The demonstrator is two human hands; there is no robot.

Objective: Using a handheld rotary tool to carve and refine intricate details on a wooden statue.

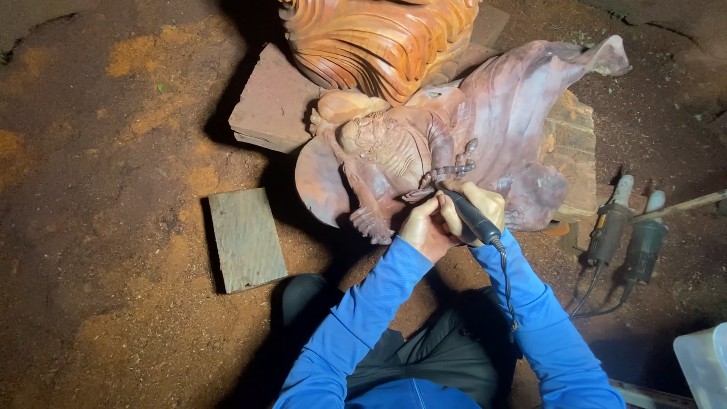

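2 hands [447, 220] grip rotary tool [471, 216] against carving [454, 136]; plank [246, 238], 2 grinders [625, 235] nearby.

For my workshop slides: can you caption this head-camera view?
Both hands steady a corded rotary tool against a reddish wood carving on a sawdust-covered floor.

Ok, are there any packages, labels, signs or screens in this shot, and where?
No signs or screens show.
Label: an orange band on the left power tool lying at right; print too small to tell.
Container: pale, translucent plastic tub corner at the bottom right edge.
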